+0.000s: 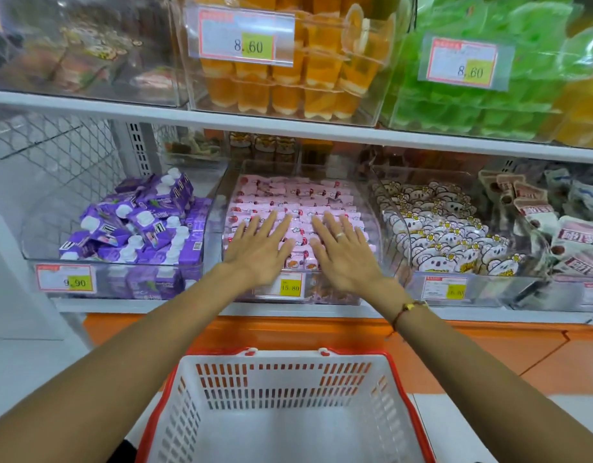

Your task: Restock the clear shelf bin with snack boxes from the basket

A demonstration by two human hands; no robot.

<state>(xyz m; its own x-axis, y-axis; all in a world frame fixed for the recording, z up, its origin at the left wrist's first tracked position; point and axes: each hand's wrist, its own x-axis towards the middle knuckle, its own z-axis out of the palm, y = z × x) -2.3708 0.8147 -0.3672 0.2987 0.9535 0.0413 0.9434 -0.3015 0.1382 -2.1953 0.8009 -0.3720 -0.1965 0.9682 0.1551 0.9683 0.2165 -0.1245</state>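
A clear shelf bin (367, 192) in the middle of the lower shelf holds rows of pink snack boxes (298, 195). My left hand (260, 245) lies flat with straight, spread fingers on the front rows of boxes. Beside it, my right hand (343, 250), wearing a ring, rests flat on the boxes too. Neither hand holds a box. Below the shelf, a white basket (288, 389) with a red rim and handles shows no boxes inside.
Left of the pink bin is a bin of purple cartons (138, 222); right of it a bin of koala-print packs (445, 235) and further bins. The upper shelf (288, 123) carries bins of orange and green jelly cups. An orange ledge (489, 345) runs under the shelf.
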